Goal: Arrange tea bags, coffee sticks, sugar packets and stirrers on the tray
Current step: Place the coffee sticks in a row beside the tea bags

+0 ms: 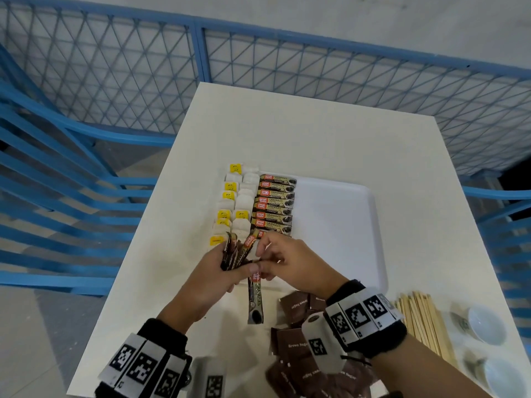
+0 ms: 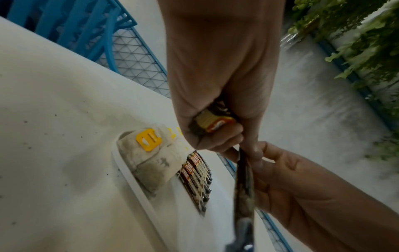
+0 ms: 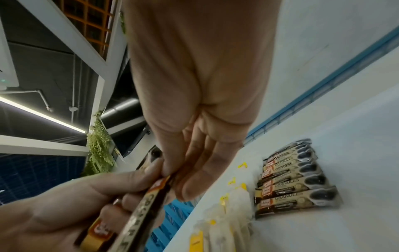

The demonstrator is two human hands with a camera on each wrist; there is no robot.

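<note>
A white tray [image 1: 339, 219] lies on the white table. Tea bags [image 1: 234, 202] with yellow tags fill its left side, and a row of coffee sticks [image 1: 274, 205] lies beside them. My left hand [image 1: 230, 265] grips a bundle of coffee sticks [image 1: 234, 252] over the tray's near left corner. My right hand [image 1: 275, 259] meets it and pinches the orange top end of one coffee stick [image 1: 255, 300], which hangs down below both hands. The left wrist view shows the bundle [image 2: 213, 121] in the curled fingers and the hanging stick [image 2: 244, 187]. In the right wrist view the right hand's fingertips [image 3: 172, 172] pinch that stick [image 3: 146, 201].
Brown sugar packets [image 1: 296, 337] lie loose near the front edge under my right wrist. A pile of wooden stirrers [image 1: 422, 320] sits to the right, with two small white bowls [image 1: 485, 326] beyond it. Blue mesh fencing [image 1: 115, 76] surrounds the table. The tray's right half is bare.
</note>
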